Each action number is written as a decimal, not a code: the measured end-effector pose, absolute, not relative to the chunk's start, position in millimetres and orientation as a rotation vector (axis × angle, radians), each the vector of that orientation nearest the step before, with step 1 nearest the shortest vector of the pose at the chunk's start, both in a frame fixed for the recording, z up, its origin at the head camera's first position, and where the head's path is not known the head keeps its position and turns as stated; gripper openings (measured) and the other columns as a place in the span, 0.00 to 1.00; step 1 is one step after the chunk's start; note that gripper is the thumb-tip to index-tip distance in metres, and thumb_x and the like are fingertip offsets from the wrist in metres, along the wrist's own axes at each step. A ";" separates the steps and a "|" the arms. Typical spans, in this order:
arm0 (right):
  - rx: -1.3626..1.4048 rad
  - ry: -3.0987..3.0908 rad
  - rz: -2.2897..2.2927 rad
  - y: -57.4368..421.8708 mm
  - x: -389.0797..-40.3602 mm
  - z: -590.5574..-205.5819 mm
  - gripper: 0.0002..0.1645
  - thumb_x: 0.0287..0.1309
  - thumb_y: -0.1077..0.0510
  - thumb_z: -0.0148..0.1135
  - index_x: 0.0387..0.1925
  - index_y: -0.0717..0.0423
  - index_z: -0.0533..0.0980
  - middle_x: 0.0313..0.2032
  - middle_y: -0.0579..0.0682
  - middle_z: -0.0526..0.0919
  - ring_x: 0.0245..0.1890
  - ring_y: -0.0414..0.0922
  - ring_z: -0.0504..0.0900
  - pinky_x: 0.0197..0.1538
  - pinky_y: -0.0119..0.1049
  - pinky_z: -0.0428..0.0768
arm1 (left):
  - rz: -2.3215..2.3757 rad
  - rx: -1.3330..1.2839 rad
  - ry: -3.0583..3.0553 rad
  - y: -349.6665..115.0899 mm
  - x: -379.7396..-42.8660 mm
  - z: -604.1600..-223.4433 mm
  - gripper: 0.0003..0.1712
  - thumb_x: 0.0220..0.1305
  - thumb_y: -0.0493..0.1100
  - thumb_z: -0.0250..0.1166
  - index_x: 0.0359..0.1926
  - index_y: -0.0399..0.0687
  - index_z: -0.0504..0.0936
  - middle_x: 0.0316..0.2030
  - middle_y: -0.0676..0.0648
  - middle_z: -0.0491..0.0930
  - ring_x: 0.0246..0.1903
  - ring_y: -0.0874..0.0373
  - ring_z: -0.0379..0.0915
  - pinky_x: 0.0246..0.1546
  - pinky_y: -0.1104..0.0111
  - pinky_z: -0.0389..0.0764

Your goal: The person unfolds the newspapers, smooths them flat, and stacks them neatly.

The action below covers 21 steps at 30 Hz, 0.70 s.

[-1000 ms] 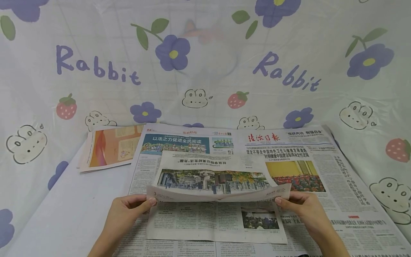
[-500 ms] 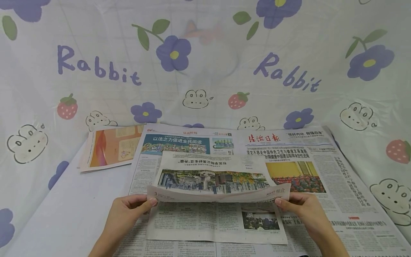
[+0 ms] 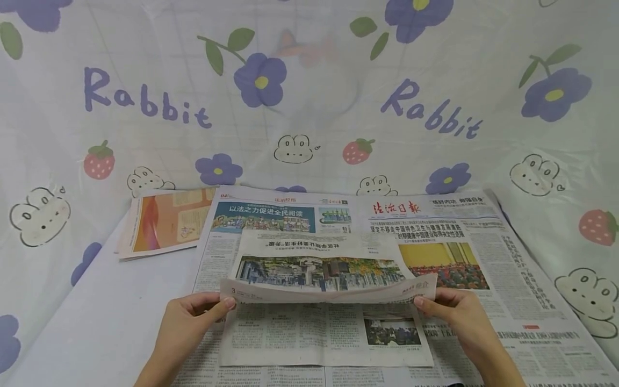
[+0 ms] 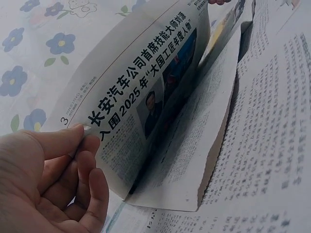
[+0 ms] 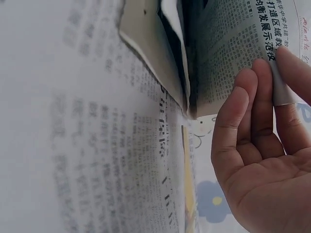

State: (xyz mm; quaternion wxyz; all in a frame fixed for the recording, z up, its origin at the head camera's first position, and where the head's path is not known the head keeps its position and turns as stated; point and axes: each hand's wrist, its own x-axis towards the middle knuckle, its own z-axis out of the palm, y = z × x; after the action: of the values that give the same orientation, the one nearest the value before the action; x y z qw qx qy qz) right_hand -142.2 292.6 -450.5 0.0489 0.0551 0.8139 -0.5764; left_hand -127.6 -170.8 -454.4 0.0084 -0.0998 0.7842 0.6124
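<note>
A small folded newspaper point(image 3: 321, 269) lies at the middle of the table, its near flap lifted and curving up. My left hand point(image 3: 191, 322) pinches the flap's left corner between thumb and fingers. At the opposite corner, my right hand point(image 3: 456, 317) pinches the same raised edge. The left wrist view shows the flap's printed underside point(image 4: 146, 92) with a large headline and photos, standing up from the lower layers. In the right wrist view the thumb and fingers of the right hand point(image 5: 262, 141) hold the paper's corner. A lower printed part point(image 3: 319, 336) stays flat toward me.
Large spread newspapers point(image 3: 508, 301) lie under the folded one and cover the middle and right of the table. An orange and cream printed paper point(image 3: 169, 223) sits at the back left on the white tabletop point(image 3: 121, 306). Behind hangs a patterned curtain point(image 3: 309, 107).
</note>
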 end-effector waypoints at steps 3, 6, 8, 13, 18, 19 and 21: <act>0.176 2.473 -1.767 293.0 -141.5 -447.1 0.19 0.59 0.53 0.71 0.41 0.66 0.83 0.35 0.53 0.84 0.40 0.48 0.79 0.46 0.45 0.78 | 1.918 -0.300 2.481 -168.4 -126.7 -454.5 0.23 0.54 0.55 0.75 0.42 0.41 0.89 0.33 0.46 0.85 0.33 0.55 0.79 0.35 0.67 0.81; 0.182 2.483 -1.761 292.5 -140.5 -441.8 0.19 0.58 0.52 0.71 0.42 0.65 0.83 0.36 0.52 0.85 0.39 0.49 0.81 0.46 0.45 0.79 | 1.912 -0.291 2.516 -166.3 -124.8 -454.1 0.24 0.55 0.57 0.74 0.42 0.41 0.89 0.32 0.46 0.85 0.32 0.55 0.79 0.34 0.67 0.80; 0.158 2.498 -1.738 291.5 -140.1 -437.1 0.19 0.59 0.52 0.71 0.42 0.65 0.83 0.37 0.53 0.85 0.40 0.50 0.81 0.45 0.47 0.79 | 1.901 -0.302 2.537 -166.6 -122.2 -452.2 0.25 0.54 0.58 0.74 0.41 0.42 0.89 0.32 0.47 0.85 0.33 0.54 0.80 0.34 0.67 0.80; 0.065 2.536 -1.654 293.5 -135.7 -414.3 0.21 0.59 0.53 0.70 0.46 0.66 0.83 0.39 0.53 0.85 0.38 0.51 0.80 0.43 0.46 0.79 | 1.878 -0.196 2.591 -171.7 -111.4 -430.8 0.22 0.56 0.58 0.73 0.41 0.45 0.89 0.34 0.48 0.86 0.34 0.51 0.81 0.36 0.65 0.81; -0.151 2.557 -1.586 300.5 -131.5 -376.1 0.20 0.63 0.59 0.67 0.51 0.69 0.79 0.39 0.51 0.85 0.34 0.47 0.80 0.38 0.39 0.80 | 1.801 0.109 2.726 -182.2 -107.3 -392.4 0.15 0.62 0.52 0.70 0.41 0.46 0.88 0.31 0.50 0.85 0.30 0.52 0.79 0.31 0.66 0.80; -0.187 2.566 -1.572 300.5 -131.3 -367.6 0.20 0.63 0.60 0.66 0.52 0.69 0.79 0.39 0.51 0.85 0.33 0.47 0.80 0.37 0.39 0.80 | 1.779 0.167 2.764 -184.3 -108.2 -384.8 0.13 0.63 0.51 0.69 0.41 0.46 0.88 0.31 0.51 0.85 0.29 0.53 0.79 0.30 0.67 0.80; -0.249 2.586 -1.543 299.5 -132.9 -350.4 0.20 0.64 0.60 0.65 0.53 0.69 0.78 0.40 0.51 0.85 0.34 0.46 0.81 0.38 0.38 0.81 | 1.748 0.266 2.835 -188.4 -111.4 -370.8 0.11 0.64 0.49 0.69 0.41 0.46 0.87 0.31 0.53 0.85 0.28 0.55 0.79 0.30 0.69 0.79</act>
State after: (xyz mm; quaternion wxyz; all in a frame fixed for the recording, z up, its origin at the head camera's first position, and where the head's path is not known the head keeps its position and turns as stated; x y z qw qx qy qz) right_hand -132.9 299.5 -350.4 0.0598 -0.0822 0.8543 -0.5097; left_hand -111.4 -188.4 -370.8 -0.0995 0.0791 0.8442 0.5207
